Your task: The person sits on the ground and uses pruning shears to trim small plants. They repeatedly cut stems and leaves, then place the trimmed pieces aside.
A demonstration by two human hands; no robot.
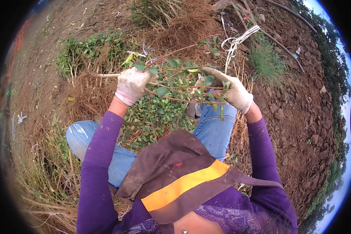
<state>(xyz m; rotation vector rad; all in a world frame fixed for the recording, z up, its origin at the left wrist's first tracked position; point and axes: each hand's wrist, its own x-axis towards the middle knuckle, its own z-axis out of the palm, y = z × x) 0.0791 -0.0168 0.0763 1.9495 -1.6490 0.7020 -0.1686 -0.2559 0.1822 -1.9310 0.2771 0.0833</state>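
My left hand (134,84), in a soiled white glove, is closed on the lower stem of a leafy woody cutting (175,52); the pale stem end juts out to the left of the fist. Several reddish branches with green leaves fan out to the right. At their far ends is my right hand (232,87), gloved too, its index finger stretched out and its other fingers curled by the twig tips; whether it grips them is hard to tell. Beneath both hands lies a heap of green leaves (161,120) with some red bits, between my knees.
Bundles of rooted seedlings (90,49) lie at the upper left, with a mass of brown roots (190,26) at the top. White strapping (234,44) stands tied beyond my right hand. Bare stems (49,169) are piled at lower left. Cloddy soil (298,117) spreads on the right.
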